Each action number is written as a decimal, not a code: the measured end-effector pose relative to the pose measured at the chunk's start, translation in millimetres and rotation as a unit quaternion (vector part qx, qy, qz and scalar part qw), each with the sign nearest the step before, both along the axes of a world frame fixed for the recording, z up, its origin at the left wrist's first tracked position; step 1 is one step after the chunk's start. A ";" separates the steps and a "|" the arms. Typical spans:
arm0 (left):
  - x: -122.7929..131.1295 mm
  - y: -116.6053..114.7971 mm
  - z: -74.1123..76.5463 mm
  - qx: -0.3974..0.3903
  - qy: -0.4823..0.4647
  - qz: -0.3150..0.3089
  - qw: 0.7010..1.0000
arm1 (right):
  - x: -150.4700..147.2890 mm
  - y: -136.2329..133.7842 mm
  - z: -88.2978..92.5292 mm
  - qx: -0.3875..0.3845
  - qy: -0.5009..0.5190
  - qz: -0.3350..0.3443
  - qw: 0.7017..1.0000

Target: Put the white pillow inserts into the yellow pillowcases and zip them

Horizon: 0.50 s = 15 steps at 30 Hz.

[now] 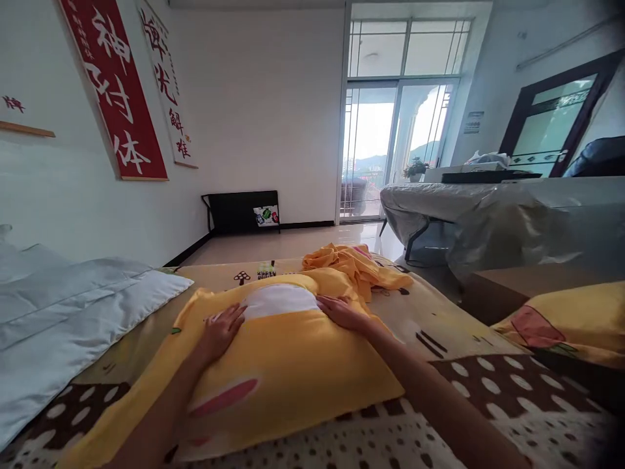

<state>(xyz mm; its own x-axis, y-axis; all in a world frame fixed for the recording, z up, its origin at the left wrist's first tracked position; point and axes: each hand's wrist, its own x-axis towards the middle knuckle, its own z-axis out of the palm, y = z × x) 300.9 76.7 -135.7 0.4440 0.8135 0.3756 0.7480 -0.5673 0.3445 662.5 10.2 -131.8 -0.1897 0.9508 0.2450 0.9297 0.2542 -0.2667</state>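
Note:
A yellow pillowcase point(293, 365) with pink printed shapes lies spread on the bed in front of me. At its far side the opening shows a white pillow point(278, 301) inside. My left hand point(223, 331) rests on the left of this opening, its fingers stretched over the yellow cloth and the white edge. On the right side of the opening, my right hand point(342, 312) lies with its fingers extended toward the white pillow. Both palms face down and their undersides are hidden. Just beyond my right hand is a crumpled yellow-orange cloth point(354, 264).
Under everything is a patterned beige and brown bedspread point(454, 319). White pillows point(97, 306) lie on the left, and another yellow printed cloth item point(581, 319) is at the right. A plastic-covered table point(434, 195) stands beyond. A black folded frame point(239, 212) leans against the wall.

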 end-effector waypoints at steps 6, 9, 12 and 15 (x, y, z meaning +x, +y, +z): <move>-42.3 -1.6 -2.7 -0.008 -0.010 -0.025 1.000 | 3.9 -19.1 21.2 0.076 0.006 0.067 0.995; -36.5 -2.4 -11.0 -0.032 0.111 -0.018 0.993 | -13.9 -23.7 16.1 0.024 -0.098 0.074 0.992; -28.4 -2.4 -11.6 -0.018 0.161 0.024 0.987 | -23.5 -21.0 12.6 0.012 -0.168 0.031 0.985; -36.8 -4.0 13.2 -0.004 0.215 0.049 0.975 | -14.9 -21.6 28.2 0.007 -0.209 -0.019 0.978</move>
